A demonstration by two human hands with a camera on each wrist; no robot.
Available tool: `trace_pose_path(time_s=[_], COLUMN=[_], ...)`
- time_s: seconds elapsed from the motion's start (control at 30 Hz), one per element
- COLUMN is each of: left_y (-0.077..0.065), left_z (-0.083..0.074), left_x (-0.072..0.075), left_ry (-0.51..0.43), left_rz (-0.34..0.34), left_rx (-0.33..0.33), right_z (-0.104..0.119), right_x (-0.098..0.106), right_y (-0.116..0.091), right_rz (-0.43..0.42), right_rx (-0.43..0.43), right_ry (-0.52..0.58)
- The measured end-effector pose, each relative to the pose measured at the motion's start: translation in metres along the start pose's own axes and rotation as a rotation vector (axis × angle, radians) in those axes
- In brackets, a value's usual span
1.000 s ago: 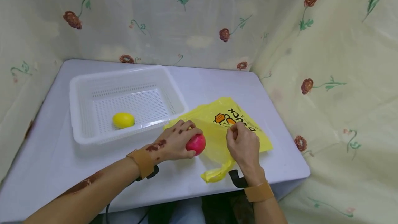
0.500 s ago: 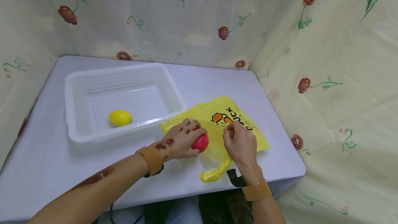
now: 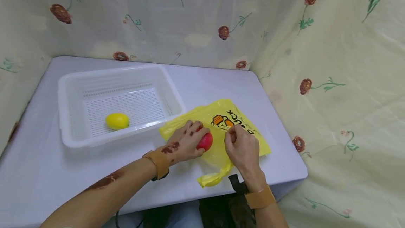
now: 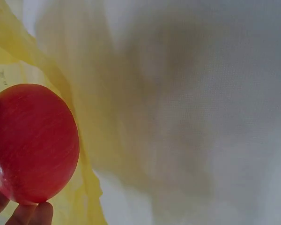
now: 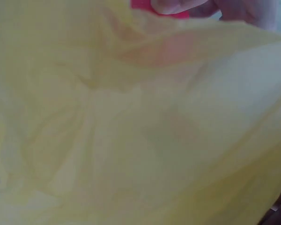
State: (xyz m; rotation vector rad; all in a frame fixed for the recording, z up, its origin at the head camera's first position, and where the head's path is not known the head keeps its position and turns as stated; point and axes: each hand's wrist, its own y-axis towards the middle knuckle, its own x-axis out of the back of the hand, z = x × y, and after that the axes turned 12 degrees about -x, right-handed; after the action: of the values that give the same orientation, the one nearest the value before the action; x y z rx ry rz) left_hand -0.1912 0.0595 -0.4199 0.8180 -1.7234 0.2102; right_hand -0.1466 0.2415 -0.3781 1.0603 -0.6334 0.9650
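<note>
My left hand (image 3: 186, 141) grips a red apple (image 3: 205, 142) at the opening of a yellow plastic bag (image 3: 221, 143). Close up in the left wrist view, fingertips (image 4: 41, 214) press the underside of the apple (image 4: 35, 140), with yellow film behind it. My right hand (image 3: 243, 149) pinches the bag's near edge, and a handle of the bag dangles below it. Thin bag film (image 5: 107, 131) fills most of the right wrist view, with a strip of the apple showing red at its top edge. Black lettering and an orange cartoon print mark the bag's far part.
Left of the bag stands a white perforated plastic basket (image 3: 126, 131), a yellow lemon (image 3: 117, 121) lying in it. Both rest on a table (image 3: 209, 83) with a white cover. Flower-patterned curtains (image 3: 196, 20) close in the back and sides. The person's legs are below the front edge.
The left hand has carried the apple a little to the right, further over the bag and nearer the right hand. The right hand keeps its hold. The whole head view has shifted slightly.
</note>
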Motion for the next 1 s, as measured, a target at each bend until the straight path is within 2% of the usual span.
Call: trace_pose_path(time_s=[0.13, 0.37, 0.7, 1.0], left_y=[0.003, 0.011, 0.021, 0.031], left_z=[0.002, 0.000, 0.002, 0.004], left_x=[-0.004, -0.011, -0.026, -0.038], left_ry=[0.000, 0.007, 0.025, 0.041], left_rz=[-0.025, -0.049, -0.110, -0.131], left_rx=[0.015, -0.019, -0.022, 0.037], right_z=[0.001, 0.002, 0.004, 0.004], right_x=[0.003, 0.006, 0.009, 0.008], right_y=[0.001, 0.001, -0.002, -0.011], right_rz=[0.008, 0.032, 0.036, 0.057], right_rx=[0.009, 0.024, 0.058, 0.068], right_ry=[-0.003, 0.015, 0.031, 0.074])
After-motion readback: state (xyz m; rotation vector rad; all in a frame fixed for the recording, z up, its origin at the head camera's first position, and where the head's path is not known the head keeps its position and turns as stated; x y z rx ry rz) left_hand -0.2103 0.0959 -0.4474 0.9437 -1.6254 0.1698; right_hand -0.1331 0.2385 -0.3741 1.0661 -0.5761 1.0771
